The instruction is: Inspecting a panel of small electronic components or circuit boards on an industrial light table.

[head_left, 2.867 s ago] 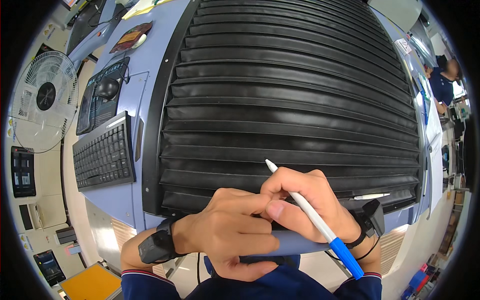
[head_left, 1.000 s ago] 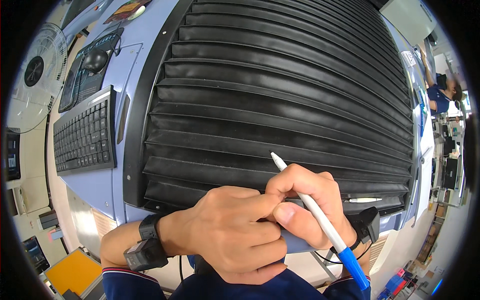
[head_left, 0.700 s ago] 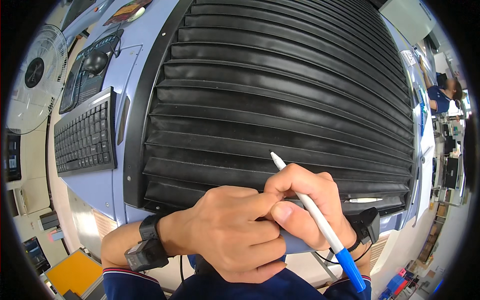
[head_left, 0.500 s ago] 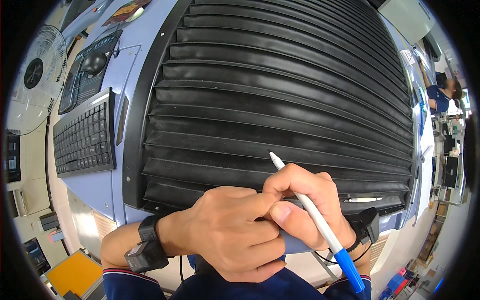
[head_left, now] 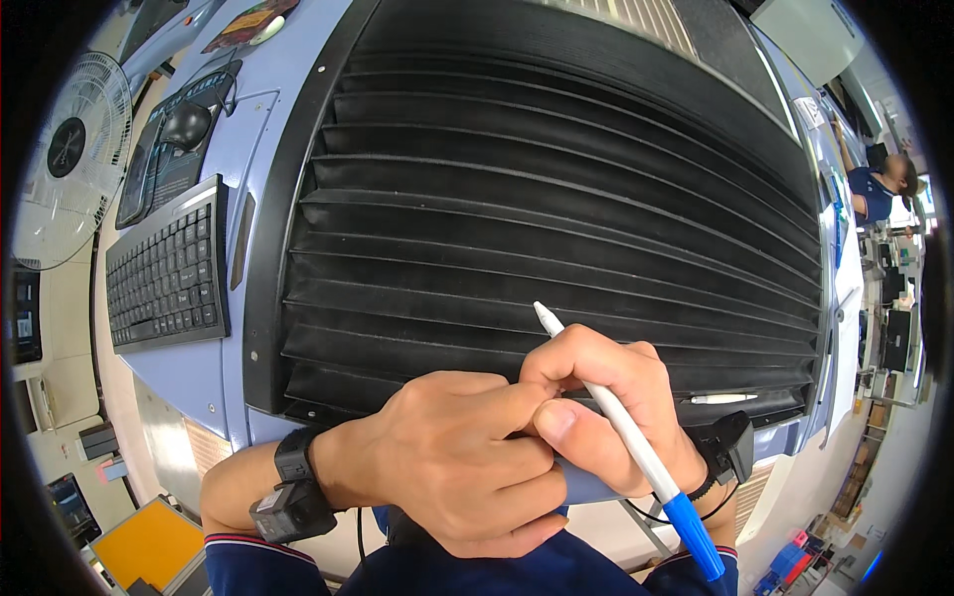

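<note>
One head-worn fisheye view looks steeply down — close above the clasped hands. The ribbed black pleated cover [head_left: 556,199] fills the frame beyond them.

Bright, even light fills the scene, seemingly from overhead, and colours read clean. The black ribbed bellows cover [head_left: 556,199] takes soft grey sheen along the crest of each fold, with dark troughs between. The pale lilac desk [head_left: 204,387] is evenly lit, without hard glare. Both hands are sharply in focus; the left hand [head_left: 452,462] casts a small shadow onto the right hand [head_left: 606,412] where they overlap. The white pen with a blue cap [head_left: 626,442] shows crisp edges. Fisheye distortion bends straight lines strongly toward the rim, a black vignette rings the circular picture, and detail at the far edges is small and slightly soft.
</note>
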Available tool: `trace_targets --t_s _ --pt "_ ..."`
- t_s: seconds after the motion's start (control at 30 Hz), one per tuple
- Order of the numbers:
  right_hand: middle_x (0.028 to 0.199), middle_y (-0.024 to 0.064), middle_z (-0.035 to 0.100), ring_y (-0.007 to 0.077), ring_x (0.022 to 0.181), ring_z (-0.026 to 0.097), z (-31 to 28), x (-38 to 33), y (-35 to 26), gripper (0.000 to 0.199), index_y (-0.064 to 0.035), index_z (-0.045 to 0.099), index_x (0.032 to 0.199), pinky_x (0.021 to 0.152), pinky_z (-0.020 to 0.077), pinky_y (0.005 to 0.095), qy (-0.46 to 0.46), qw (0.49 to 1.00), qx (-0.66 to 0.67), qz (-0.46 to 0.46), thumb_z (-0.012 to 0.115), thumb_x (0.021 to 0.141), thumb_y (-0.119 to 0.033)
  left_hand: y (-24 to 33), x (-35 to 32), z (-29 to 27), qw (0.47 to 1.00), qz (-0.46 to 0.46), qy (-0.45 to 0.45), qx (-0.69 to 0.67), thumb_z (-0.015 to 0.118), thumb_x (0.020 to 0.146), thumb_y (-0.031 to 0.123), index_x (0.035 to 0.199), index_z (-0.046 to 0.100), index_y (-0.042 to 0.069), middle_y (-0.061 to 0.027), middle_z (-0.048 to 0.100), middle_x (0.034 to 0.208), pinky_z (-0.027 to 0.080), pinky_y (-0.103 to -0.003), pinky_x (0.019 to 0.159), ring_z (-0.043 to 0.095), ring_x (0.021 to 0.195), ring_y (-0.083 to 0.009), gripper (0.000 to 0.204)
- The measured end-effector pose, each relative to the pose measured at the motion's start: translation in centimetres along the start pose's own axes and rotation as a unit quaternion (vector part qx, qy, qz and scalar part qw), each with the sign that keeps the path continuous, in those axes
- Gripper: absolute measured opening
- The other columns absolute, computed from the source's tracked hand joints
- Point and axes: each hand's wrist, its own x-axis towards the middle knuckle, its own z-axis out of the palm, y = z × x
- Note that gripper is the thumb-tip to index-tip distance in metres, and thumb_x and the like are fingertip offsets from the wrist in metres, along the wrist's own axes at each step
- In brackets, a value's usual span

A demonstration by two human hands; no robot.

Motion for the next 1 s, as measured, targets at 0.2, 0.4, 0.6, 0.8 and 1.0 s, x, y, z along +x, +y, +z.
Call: trace_targets --t_s 0.2,0.4,0.6,0.8,1.0 --pt "0.062 0.0047 0.058 0.0107 0.051 0.054 0.1 -0.1 0.1 0.012 0.0011 0.060 0.093 0.047 0.0405 0.0263 0.004 1.000 0.000 -0.009 0.064 0.092 -0.011 0.1 0.0 0.0 1.000 0.007 -0.005 0.004 0.072 0.068 0.023 0.058 0.051 0.011 -0.0002 0.045 0.063 0.045 -0.027 0.048 0.055 0.068 -0.0168 0.027" --pt "0.062 0.0040 0.058 0.0103 0.051 0.054 0.1 0.0 -0.1 0.012 0.0008 0.060 0.094 0.046 0.0409 0.0264 -0.004 1.000 0.003 0.008 0.064 0.092 -0.010 -0.3 -0.1 0.1 1.000 0.015 0.011 0.021 0.071 0.075 0.035 0.063 0.063 0.014 0.0055 0.057 0.063 0.038 -0.024 0.043 0.054 0.056 -0.0134 0.025" --pt "0.064 0.0042 0.061 0.0105 0.054 0.059 -0.2 -0.4 -0.5 0.012 0.0007 0.061 0.097 0.048 0.0439 0.0261 0.002 0.999 -0.003 0.032 0.065 0.092 -0.009 -0.3 0.2 0.4 0.996 0.000 0.047 -0.074 0.072 0.072 0.031 0.068 0.068 0.012 0.0046 0.054 0.061 0.035 -0.026 0.042 0.051 0.055 -0.0150 0.020" --pt "0.068 0.0057 0.064 0.0119 0.058 0.063 -0.2 0.0 -0.6 0.014 0.0013 0.062 0.100 0.052 0.0474 0.0258 -0.018 0.999 0.015 0.031 0.065 0.092 -0.009 -0.4 0.2 -0.1 0.985 -0.040 0.054 -0.162 0.073 0.071 0.029 0.068 0.069 0.012 0.0050 0.048 0.058 0.029 -0.028 0.041 0.047 0.053 -0.0156 0.017" --pt "0.070 0.0063 0.064 0.0128 0.059 0.063 -0.4 -0.1 -0.7 0.014 0.0014 0.061 0.099 0.053 0.0481 0.0263 -0.027 0.999 0.016 0.023 0.065 0.091 -0.008 -0.4 0.5 -0.6 0.993 -0.009 0.007 -0.121 0.073 0.072 0.029 0.067 0.069 0.013 0.0059 0.049 0.057 0.031 -0.026 0.042 0.049 0.054 -0.0148 0.018"
